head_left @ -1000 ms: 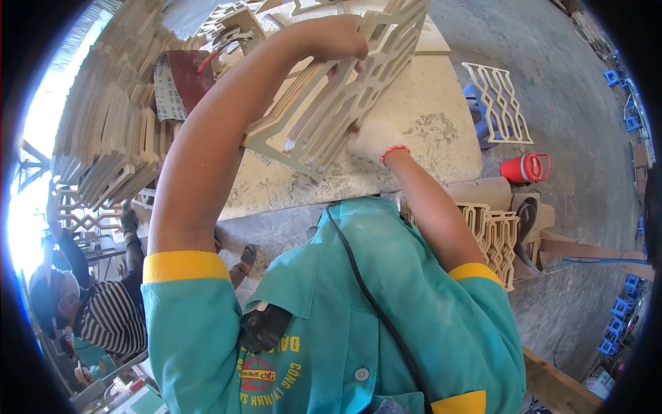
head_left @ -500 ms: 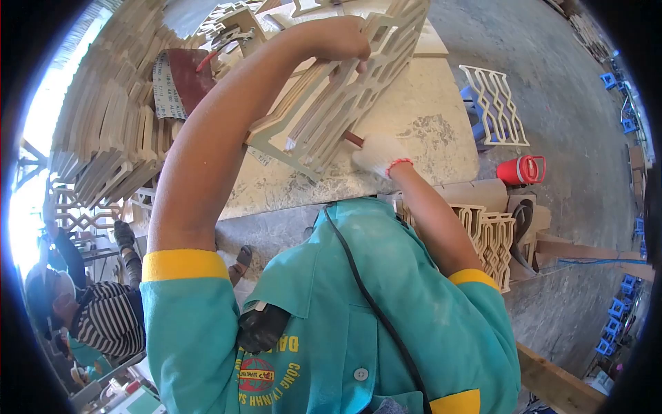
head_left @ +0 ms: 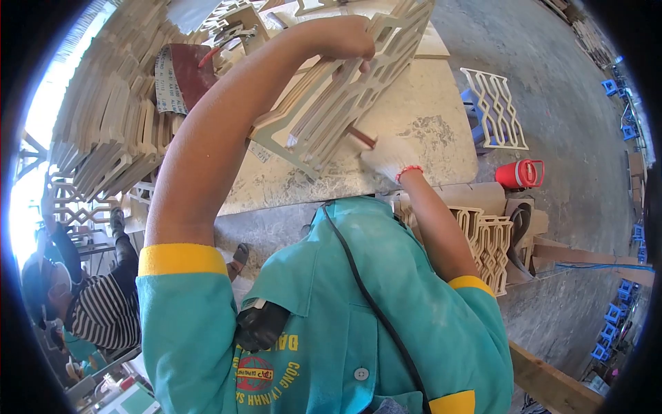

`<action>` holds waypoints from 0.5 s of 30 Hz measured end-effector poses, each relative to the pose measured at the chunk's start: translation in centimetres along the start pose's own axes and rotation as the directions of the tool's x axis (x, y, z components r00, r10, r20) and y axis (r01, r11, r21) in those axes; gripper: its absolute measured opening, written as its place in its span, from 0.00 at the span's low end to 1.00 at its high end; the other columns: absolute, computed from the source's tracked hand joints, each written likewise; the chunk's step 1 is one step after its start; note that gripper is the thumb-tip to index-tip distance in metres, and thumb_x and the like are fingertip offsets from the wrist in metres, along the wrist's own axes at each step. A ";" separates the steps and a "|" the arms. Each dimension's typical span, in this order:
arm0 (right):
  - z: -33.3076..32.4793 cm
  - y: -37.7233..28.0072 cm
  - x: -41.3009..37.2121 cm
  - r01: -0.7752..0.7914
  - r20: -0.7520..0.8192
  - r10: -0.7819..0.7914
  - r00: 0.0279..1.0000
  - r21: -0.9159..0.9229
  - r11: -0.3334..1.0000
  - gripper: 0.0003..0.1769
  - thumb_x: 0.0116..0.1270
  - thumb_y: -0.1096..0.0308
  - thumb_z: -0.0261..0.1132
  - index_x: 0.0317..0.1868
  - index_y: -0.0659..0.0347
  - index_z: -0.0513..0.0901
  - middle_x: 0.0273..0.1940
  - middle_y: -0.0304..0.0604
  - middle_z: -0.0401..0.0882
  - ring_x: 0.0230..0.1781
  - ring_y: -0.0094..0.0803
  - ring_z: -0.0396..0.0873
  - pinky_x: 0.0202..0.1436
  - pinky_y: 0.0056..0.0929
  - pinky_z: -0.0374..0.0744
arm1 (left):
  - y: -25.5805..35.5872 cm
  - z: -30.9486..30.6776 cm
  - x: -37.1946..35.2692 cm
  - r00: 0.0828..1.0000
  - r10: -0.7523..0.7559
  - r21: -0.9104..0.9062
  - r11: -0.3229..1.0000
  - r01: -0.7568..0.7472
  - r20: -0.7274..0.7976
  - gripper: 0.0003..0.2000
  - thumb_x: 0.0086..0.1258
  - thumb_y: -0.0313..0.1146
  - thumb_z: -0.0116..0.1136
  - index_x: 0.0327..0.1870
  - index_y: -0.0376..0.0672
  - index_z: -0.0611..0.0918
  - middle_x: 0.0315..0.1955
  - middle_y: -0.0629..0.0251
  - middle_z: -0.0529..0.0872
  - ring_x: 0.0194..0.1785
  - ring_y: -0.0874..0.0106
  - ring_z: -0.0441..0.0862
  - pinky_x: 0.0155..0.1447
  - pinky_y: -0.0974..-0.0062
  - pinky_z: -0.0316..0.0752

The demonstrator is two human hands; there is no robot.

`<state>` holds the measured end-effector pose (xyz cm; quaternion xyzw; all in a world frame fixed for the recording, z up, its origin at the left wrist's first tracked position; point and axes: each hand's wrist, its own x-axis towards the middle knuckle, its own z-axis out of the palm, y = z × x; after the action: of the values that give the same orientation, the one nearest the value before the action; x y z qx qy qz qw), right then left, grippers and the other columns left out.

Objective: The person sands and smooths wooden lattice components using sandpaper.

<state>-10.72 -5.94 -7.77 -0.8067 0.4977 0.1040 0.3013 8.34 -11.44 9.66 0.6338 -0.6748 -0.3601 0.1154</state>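
Note:
My bare left hand [head_left: 347, 40] is closed over the upper edge of a wooden lattice panel [head_left: 345, 96], which is held tilted above the worktable [head_left: 427, 103]. The panel has zigzag slats and openings between them. In a white knit glove with a red cuff, my right hand [head_left: 392, 159] is closed around a narrow reddish-brown strip [head_left: 363, 137]. The far end of the strip meets the panel's lower side at one of its openings; how deep it reaches is hidden. My right fingertips are partly out of sight.
Tall stacks of wooden panels [head_left: 114, 117] stand at left, beside a maroon sandpaper sheet [head_left: 189, 77]. At right are a panel on a blue stool [head_left: 495, 110] and a red jug [head_left: 518, 174]. More lattice pieces [head_left: 491, 248] stand below the table edge. A person in a striped top [head_left: 103, 314] is at lower left.
My right hand has moved slightly right and down, away from the panel, and more of the reddish-brown strip shows. My left hand and the panel have barely shifted.

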 end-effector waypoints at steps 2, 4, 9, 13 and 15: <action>0.5 0.0 0.5 0.049 -0.004 -0.049 0.999 -0.068 0.996 0.24 0.60 0.54 0.58 0.43 0.67 0.87 0.40 0.62 0.85 0.44 0.56 0.85 0.50 0.46 0.82 | 0.1 0.1 -0.1 1.000 0.001 0.021 1.000 -0.002 0.023 0.15 0.56 0.29 0.53 0.39 0.28 0.83 0.33 0.55 0.90 0.22 0.61 0.86 0.26 0.63 0.80; 1.3 0.2 0.4 0.075 0.025 -0.073 0.997 -0.062 0.995 0.24 0.60 0.54 0.58 0.42 0.68 0.87 0.40 0.62 0.85 0.43 0.56 0.85 0.49 0.46 0.82 | 0.4 0.5 -0.5 1.000 -0.026 -0.014 1.000 0.026 0.012 0.15 0.56 0.30 0.54 0.41 0.28 0.82 0.32 0.56 0.89 0.22 0.62 0.85 0.27 0.63 0.79; 0.8 0.8 0.1 0.034 0.099 -0.054 0.994 0.198 0.980 0.26 0.57 0.51 0.61 0.40 0.68 0.86 0.38 0.63 0.85 0.42 0.56 0.85 0.47 0.46 0.82 | -0.3 -0.1 -0.3 1.000 -0.020 0.077 0.997 0.021 -0.017 0.21 0.60 0.37 0.58 0.50 0.31 0.81 0.36 0.58 0.88 0.28 0.67 0.85 0.31 0.69 0.78; 1.4 0.4 -1.4 0.129 -0.168 -0.085 0.982 0.268 0.955 0.26 0.56 0.49 0.63 0.41 0.67 0.85 0.36 0.64 0.84 0.41 0.56 0.85 0.47 0.46 0.81 | -0.8 -1.7 -3.8 0.996 0.008 0.025 1.000 -0.006 -0.093 0.28 0.69 0.52 0.56 0.62 0.39 0.77 0.51 0.53 0.85 0.39 0.69 0.86 0.41 0.71 0.79; 1.9 0.1 -1.4 0.163 -0.213 -0.103 0.972 0.283 0.945 0.26 0.57 0.49 0.62 0.42 0.67 0.85 0.35 0.65 0.83 0.41 0.57 0.84 0.46 0.47 0.81 | -2.3 -1.9 -7.7 0.991 0.102 -0.368 0.921 -0.129 -0.090 0.40 0.68 0.67 0.49 0.67 0.38 0.72 0.59 0.48 0.80 0.47 0.65 0.87 0.52 0.68 0.79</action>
<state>-11.24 -3.87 -8.65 -0.7900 0.4789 -0.0725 0.3757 12.60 -4.71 11.86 0.5716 -0.6257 -0.4522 0.2782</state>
